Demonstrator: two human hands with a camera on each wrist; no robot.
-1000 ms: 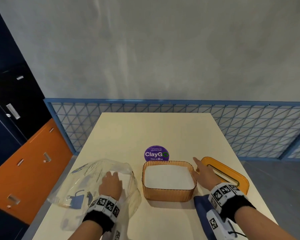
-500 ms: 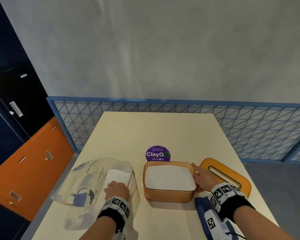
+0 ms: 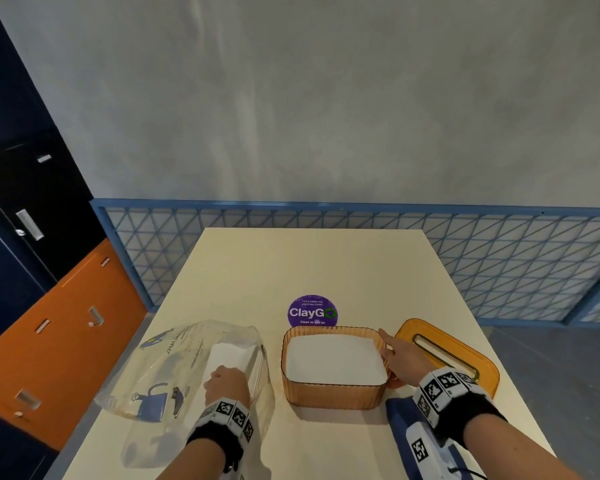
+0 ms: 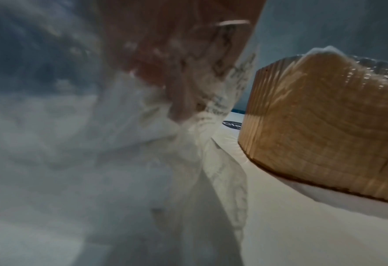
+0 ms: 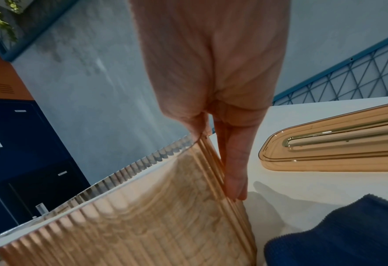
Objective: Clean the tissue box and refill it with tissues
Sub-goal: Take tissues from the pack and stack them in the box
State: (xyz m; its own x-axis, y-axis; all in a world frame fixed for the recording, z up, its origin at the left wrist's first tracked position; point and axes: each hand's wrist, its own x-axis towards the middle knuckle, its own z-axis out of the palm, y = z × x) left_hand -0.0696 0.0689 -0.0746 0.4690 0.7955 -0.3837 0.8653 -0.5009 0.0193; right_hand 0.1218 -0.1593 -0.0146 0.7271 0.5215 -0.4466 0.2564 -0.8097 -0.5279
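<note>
Left hand (image 3: 226, 384) nearer along tissue bag (image 3: 167, 362)

1. The fingers (image 4: 177, 63) show blurred behind the clear film of a printed plastic bag (image 4: 97, 144), which bunches at their tips.
2. Right of the fingers stands a ribbed amber tissue box (image 4: 325, 126), with white tissues (image 4: 329, 49) above its rim.
3. Below them lies the pale table (image 4: 302, 234). Just beyond is a dark sticker (image 4: 232, 124).
</note>
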